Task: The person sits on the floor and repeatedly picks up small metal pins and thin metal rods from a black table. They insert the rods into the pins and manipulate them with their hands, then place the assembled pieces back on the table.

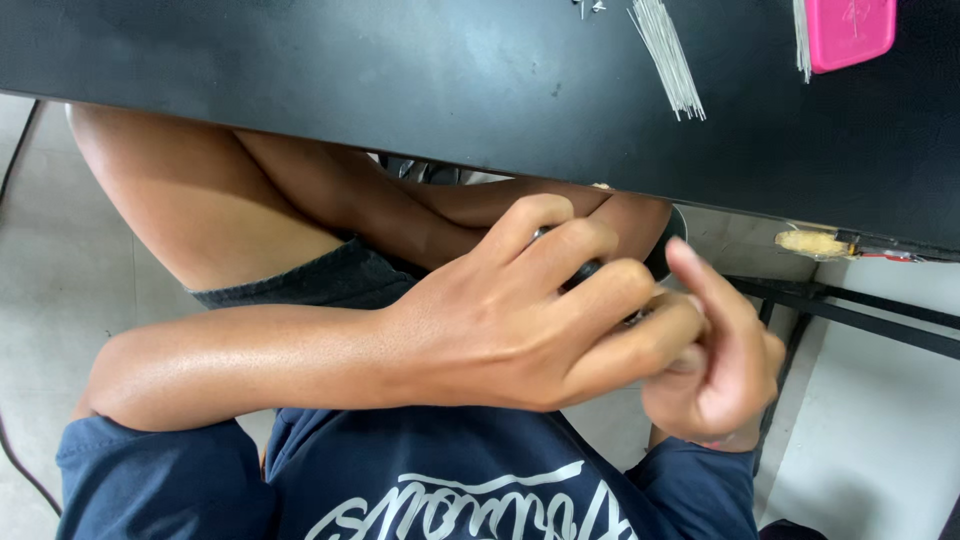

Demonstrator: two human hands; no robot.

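In the head view, the left hand [510, 320] is wrapped tightly around a small dark object [590, 272], with the fingers curled over it so that only slivers of black show between the knuckles. The object sits below the near edge of the black table [400, 80], over the person's lap, not on the tabletop at all. The right hand [715, 360] is just to the right of the left hand and touching it, loosely curled with one finger raised; whether it pinches anything cannot be told, since its palm side is hidden.

Relative to the table edge, everything else lies beyond it: a bundle of thin silvery wires [668, 55] fans out on the far right part of the top, and a pink flat case [850, 30] rests further right, near the corner. A yellowish lump [812, 242] clings to the table's near edge at the right.

The likely trouble is a drop. The object is held over bare legs and open floor, with no surface beneath, so a slackened grip or a nudge from the right hand would probably send it down. The fingers also hide the object, so work on it may go partly by feel.
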